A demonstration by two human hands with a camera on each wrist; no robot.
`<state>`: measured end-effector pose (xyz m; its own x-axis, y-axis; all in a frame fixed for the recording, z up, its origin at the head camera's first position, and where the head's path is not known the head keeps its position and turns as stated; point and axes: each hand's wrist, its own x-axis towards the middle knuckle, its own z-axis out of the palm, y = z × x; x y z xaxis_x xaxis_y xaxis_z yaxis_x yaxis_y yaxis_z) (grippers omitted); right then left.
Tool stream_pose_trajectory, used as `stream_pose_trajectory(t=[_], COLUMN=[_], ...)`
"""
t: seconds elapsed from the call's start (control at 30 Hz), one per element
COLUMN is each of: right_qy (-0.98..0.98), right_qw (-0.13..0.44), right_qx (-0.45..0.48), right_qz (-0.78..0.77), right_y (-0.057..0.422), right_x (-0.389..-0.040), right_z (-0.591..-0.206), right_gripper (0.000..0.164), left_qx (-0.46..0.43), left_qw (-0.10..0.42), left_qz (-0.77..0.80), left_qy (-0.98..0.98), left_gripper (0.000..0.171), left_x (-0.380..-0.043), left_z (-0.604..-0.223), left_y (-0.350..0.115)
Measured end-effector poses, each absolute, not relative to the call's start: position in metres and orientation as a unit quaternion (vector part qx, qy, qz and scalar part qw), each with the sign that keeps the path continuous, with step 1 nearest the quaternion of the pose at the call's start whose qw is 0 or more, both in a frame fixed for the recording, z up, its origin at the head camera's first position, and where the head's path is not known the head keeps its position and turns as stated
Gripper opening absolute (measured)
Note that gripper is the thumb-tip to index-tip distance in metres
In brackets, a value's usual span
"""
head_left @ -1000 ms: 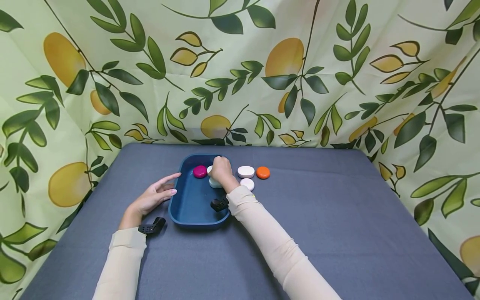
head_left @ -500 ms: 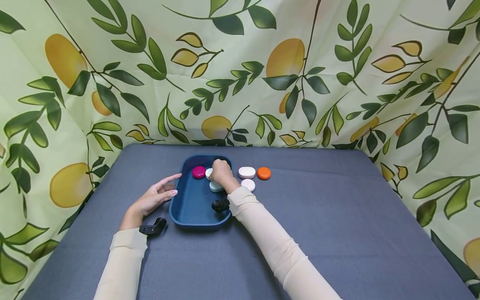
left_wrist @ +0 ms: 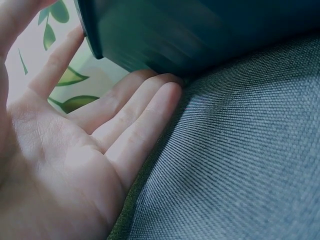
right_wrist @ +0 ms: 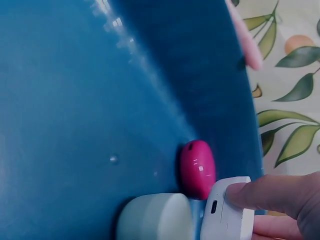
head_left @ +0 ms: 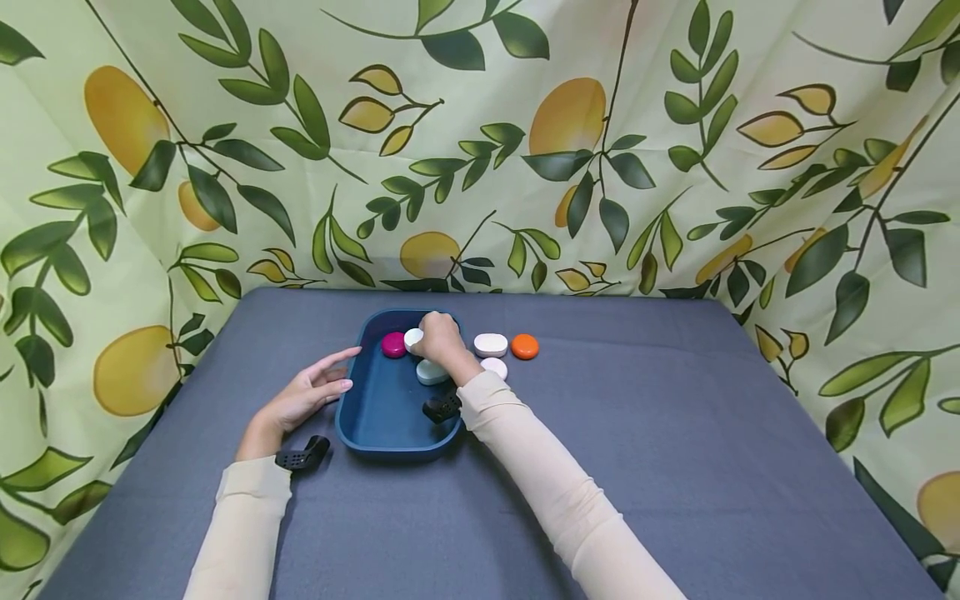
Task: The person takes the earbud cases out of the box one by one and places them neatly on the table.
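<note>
In the head view my right hand [head_left: 441, 340] is inside the far right part of a blue tray [head_left: 378, 448]. It grips a white earbud case [right_wrist: 222, 212], whose charging port shows in the right wrist view, with the thumb on one side. Close against this case sits a glossy magenta case [right_wrist: 198, 169]. A pale mint, rounded case [right_wrist: 155, 220] lies in the tray nearer to me. On the tray's left side my left hand [left_wrist: 75, 155] rests with extended fingers, their tips touching the outer wall and one finger up at the rim.
Right of the tray, on the grey-blue cloth [head_left: 637, 433], lie a white oval case [head_left: 491, 345], an orange round case [head_left: 525, 347] and a white round case [head_left: 494, 367], partly behind my right wrist. A leaf-patterned curtain [head_left: 480, 192] stands behind the table.
The white earbud case in my right hand has shifted slightly left, and the magenta case has slid a little left with it. My left hand has stayed at the tray's side.
</note>
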<state>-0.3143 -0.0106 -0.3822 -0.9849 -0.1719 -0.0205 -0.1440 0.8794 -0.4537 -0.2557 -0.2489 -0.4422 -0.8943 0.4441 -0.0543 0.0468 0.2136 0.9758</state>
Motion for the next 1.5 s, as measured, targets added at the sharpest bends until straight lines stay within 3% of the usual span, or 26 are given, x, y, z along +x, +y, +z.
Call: stream_pose_trajectory(t=[0.1,0.33,0.9,1.13,1.5], right_qy=[0.966,0.955,0.926,0.912,0.884], right_qw=[0.028,0.030,0.009,-0.003,-0.006], right_qx=[-0.086,-0.102,-0.171,-0.170,-0.247], right_qz=[-0.243,-0.275,-0.336,-0.374,-0.396], right_y=[-0.009,0.000,0.036,0.062,0.097], right_x=[-0.313,-0.304,-0.280,-0.280,-0.277], right_z=[-0.378,-0.365,-0.348,-0.354,-0.370], right_gripper=[0.019,0.039,0.036,0.037,0.038], left_qx=[0.161,0.160,0.157,0.168,0.159], left_qw=[0.164,0.165,0.168,0.166,0.167], left_qz=[0.605,0.605,0.605,0.611,0.609], left_qy=[0.762,0.762,0.763,0.756,0.759], left_gripper=[0.062,0.063,0.063,0.061,0.061], left_x=[-0.256,-0.256,-0.257,-0.256,-0.256], left_z=[-0.443,-0.443,-0.442,-0.442,-0.442], left_y=[-0.248,-0.246,-0.249,-0.247,-0.249])
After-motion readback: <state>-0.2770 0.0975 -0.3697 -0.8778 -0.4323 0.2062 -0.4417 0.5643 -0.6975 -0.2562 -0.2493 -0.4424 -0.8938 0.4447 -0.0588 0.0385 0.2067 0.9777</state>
